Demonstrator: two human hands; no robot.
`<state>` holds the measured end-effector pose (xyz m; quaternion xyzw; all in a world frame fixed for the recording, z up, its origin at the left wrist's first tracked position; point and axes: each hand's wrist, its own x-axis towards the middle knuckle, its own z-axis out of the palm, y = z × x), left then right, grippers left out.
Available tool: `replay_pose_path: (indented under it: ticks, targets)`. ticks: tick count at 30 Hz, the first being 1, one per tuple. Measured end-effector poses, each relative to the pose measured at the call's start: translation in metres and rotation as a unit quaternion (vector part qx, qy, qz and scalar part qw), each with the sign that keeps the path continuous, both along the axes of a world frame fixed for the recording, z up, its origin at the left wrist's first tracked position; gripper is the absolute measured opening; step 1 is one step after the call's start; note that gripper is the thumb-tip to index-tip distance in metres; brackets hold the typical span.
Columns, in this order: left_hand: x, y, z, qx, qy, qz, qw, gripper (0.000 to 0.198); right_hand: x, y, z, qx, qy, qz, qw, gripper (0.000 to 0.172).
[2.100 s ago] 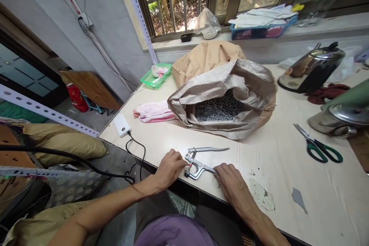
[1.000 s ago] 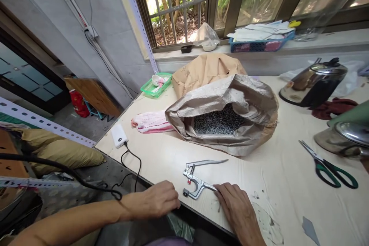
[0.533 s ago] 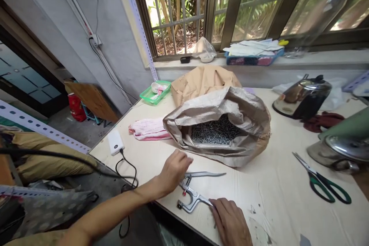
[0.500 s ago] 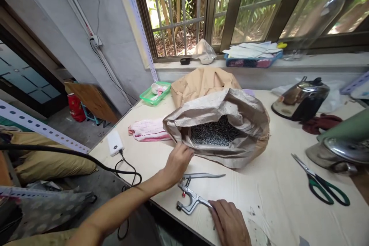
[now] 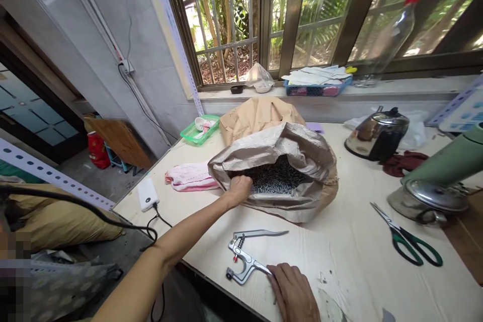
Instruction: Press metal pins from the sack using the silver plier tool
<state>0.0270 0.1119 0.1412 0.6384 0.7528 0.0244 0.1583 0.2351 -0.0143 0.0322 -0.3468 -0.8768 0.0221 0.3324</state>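
Observation:
My left hand (image 5: 240, 188) reaches into the mouth of an open paper sack (image 5: 264, 148), its fingers curled and partly hidden. Inside the sack lies a heap of small dark metal pieces (image 5: 281, 176), just right of that hand. Snap-fastener pliers (image 5: 247, 267) with a C-shaped jaw, a spring and a red tip lie on the table in front of the sack, handles spread. My right hand (image 5: 294, 292) is closed over the end of their lower handle at the near side of the table.
Green-handled scissors (image 5: 409, 239) lie at right, near a metal cup (image 5: 411, 204), a green flask (image 5: 445, 156) and a kettle (image 5: 377, 133). Left of the sack are a striped cloth (image 5: 192, 177), a white power bank (image 5: 148, 193) with a cable, and a green basket (image 5: 188, 133).
My left hand has moved from the sack's near rim up and into its opening. My right hand stays on the pliers' handle. The view has shifted slightly.

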Motion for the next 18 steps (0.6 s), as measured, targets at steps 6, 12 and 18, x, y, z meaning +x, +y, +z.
replay_pose_path:
  ticks: [6, 12, 18]
  targets:
    - [-0.016, -0.078, -0.006, 0.083, -0.165, -0.017, 0.983, 0.018, -0.002, -0.007, 0.011, 0.022, -0.008, -0.013, 1.0, 0.022]
    - [-0.025, -0.167, -0.041, 0.025, -0.284, 0.042, 0.958, 0.015, -0.002, -0.02, 0.018, 0.062, -0.058, -0.027, 0.996, 0.025]
    - [-0.026, -0.181, -0.057, 0.002, -0.281, 0.054, 0.958, 0.013, -0.004, -0.028, 0.026, 0.079, -0.085, -0.032, 0.993, 0.026]
